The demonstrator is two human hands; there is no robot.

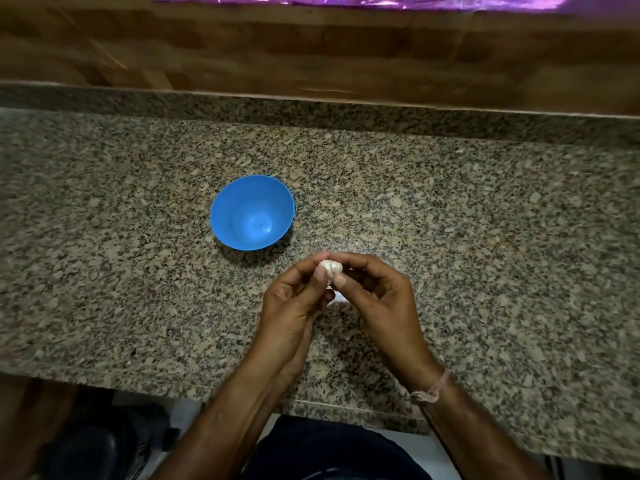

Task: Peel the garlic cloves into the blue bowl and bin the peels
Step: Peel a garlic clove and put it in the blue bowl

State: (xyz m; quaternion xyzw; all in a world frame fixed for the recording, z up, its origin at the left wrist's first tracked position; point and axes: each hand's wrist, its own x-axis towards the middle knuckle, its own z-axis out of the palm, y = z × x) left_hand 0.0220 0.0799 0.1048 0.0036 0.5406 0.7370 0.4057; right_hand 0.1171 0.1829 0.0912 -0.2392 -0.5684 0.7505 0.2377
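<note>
The blue bowl [252, 213] stands to the left of my hands, a little farther back on the counter, and nothing lies in it, so I judge the work barely begun: no peeled clove is in yet. My left hand [294, 299] is curled, thumb and fingertips pinching the garlic [330, 270], which I hold above the counter just in front of the bowl. It is white and papery, its skin looking mostly on. My right hand [377, 292] grips the same garlic from the other side, thumb pressed to it and fingers bent around. A small white scrap [337, 299] shows below my thumbs; I cannot tell whether it is peel or clove. I see no bin, so all the peeling and the binning are left.

The granite countertop [485, 237] is speckled grey and tan. Behind it runs a wooden wall [311, 46], with a shiny purple sheet [346, 0] at the top edge.
</note>
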